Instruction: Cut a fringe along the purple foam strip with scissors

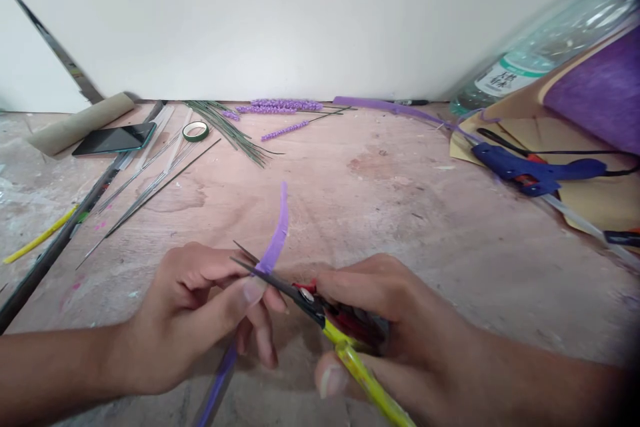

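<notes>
A long purple strip (280, 230) is pinched between the thumb and fingers of my left hand (200, 310); one end stands up above the fingers and the rest hangs below toward the bottom edge. My right hand (395, 320) is closed on scissors (310, 303) with yellow and dark red handles. The scissor blades are slightly apart and cross the strip just above my left thumb. Part of the scissor handles is hidden by my right fingers.
Green wires (230, 130) and purple flower-like stems (280, 107) lie at the back. At left are a green tape roll (195, 131), phone (115, 139), cardboard tube (83, 123) and yellow stick (43, 233). A blue glue gun (530, 167) and bottle (530, 67) are right.
</notes>
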The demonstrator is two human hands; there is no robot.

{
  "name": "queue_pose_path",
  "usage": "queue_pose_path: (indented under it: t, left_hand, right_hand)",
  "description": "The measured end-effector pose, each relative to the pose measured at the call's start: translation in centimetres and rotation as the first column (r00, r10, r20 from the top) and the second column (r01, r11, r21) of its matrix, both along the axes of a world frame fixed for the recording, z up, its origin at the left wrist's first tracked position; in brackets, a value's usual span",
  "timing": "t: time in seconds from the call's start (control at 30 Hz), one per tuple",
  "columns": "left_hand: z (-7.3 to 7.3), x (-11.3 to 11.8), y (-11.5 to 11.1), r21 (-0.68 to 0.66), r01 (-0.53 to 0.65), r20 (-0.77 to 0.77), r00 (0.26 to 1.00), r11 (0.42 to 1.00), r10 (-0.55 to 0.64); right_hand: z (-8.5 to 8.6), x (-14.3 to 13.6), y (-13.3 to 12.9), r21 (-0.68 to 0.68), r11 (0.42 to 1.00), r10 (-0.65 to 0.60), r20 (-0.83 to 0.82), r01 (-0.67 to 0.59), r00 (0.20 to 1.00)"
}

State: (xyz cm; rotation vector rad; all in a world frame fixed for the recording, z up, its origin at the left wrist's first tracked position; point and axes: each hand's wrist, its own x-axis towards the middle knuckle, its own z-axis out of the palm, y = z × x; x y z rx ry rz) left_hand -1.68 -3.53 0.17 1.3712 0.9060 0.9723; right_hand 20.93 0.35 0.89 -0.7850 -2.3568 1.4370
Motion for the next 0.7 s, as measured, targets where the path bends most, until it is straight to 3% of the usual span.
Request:
queue_pose_path:
  t: [0.2, 0.37, 0.57, 0.7]
  left_hand:
    - [0.08, -0.28, 0.05, 0.132, 0.083, -0.060, 0.995, 0.988, -0.076]
    - [0.16, -0.44, 0.09, 0.110, 0.076, -0.075, 0.995, 0.991, -0.068]
    - [0.29, -0.32, -0.03, 0.068, 0.064, -0.035, 0.998, 0.996, -0.061]
    - [0.49, -0.29, 0.01, 0.038, 0.048, -0.048, 0.998, 0.998, -0.046]
  right_hand:
    - [-0.20, 0.05, -0.15, 0.103, 0.995, -0.018, -0.009, 0.018, 1.000]
    - [-0.07, 0.09, -0.39, 0.112, 0.993, -0.042, -0.008, 0.043, 0.999]
    - [-0.41, -0.01, -0.25, 0.073, 0.996, -0.042, -0.164, 0.055, 0.985]
    - [0.32, -0.32, -0.17, -0.053, 0.999, -0.007, -0.120, 0.000, 0.993]
